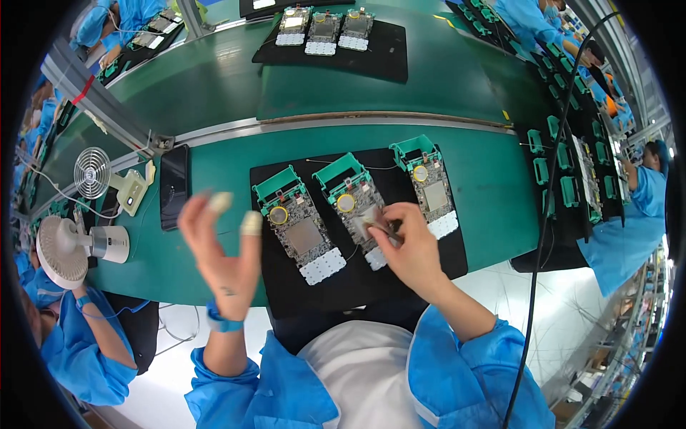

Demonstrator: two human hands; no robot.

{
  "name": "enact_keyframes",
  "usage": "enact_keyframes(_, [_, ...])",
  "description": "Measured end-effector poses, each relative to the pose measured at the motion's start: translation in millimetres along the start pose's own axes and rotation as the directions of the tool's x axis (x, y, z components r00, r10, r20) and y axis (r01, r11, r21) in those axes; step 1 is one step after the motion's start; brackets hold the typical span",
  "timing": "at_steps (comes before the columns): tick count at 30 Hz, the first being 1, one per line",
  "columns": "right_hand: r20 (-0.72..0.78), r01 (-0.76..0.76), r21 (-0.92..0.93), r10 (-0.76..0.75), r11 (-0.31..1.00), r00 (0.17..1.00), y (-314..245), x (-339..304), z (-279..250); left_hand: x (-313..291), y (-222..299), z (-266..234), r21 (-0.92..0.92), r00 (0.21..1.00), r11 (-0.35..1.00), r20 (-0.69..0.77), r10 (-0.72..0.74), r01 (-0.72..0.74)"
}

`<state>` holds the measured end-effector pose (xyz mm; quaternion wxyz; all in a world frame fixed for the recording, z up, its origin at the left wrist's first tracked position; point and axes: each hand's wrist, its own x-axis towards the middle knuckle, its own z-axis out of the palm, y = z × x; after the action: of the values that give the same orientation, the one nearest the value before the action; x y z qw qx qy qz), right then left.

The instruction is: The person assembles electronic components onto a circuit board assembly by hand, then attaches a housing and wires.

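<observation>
My right hand [414,250] is closed in a pinch on a slim dark tool [388,230] that looks like tweezers. Its tip is over the middle circuit board [361,193], beside a small greyish square piece [367,217]; whether the tool grips that piece I cannot tell. My left hand [221,257] is raised left of the boards, its fingers apart, with pale finger cots on two fingertips. Nearest to it lies the left circuit board [304,236]. A third circuit board [434,196] lies to the right. Each board has a green bracket at its far end and a white perforated strip at its near end.
The boards rest on a black mat [286,300] on the green table [493,193]. A black phone [174,187] and two small fans [93,172] stand at left. Beyond a metal rail, more boards [323,30] lie on another mat. A black cable [541,243] hangs at right; co-workers are nearby.
</observation>
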<state>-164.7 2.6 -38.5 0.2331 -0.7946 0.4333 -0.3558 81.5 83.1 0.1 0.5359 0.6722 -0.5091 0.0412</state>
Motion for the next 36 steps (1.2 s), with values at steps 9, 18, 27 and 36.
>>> enact_keyframes(9, [0.643,-0.719,0.662,0.332,0.213,0.690,30.2,31.0,-7.0,-19.0,45.0,32.6,-0.239,0.934,0.971,0.345,0.094,-0.010])
enact_keyframes(18, [0.792,-0.783,0.602,0.241,-0.157,0.560,29.7,14.6,-11.2,-19.1,37.6,90.8,-0.016,0.880,0.902,0.216,0.424,-0.431])
enact_keyframes(27, [0.748,-0.776,0.623,0.366,-0.098,0.554,8.8,10.9,-9.0,-11.5,35.2,93.4,0.081,0.842,0.844,0.169,0.513,-0.530])
enact_keyframes(36, [0.478,-0.648,0.711,0.487,0.273,0.731,1.0,6.2,-16.8,-18.9,21.8,82.3,-0.369,0.946,0.926,0.265,0.188,-0.080])
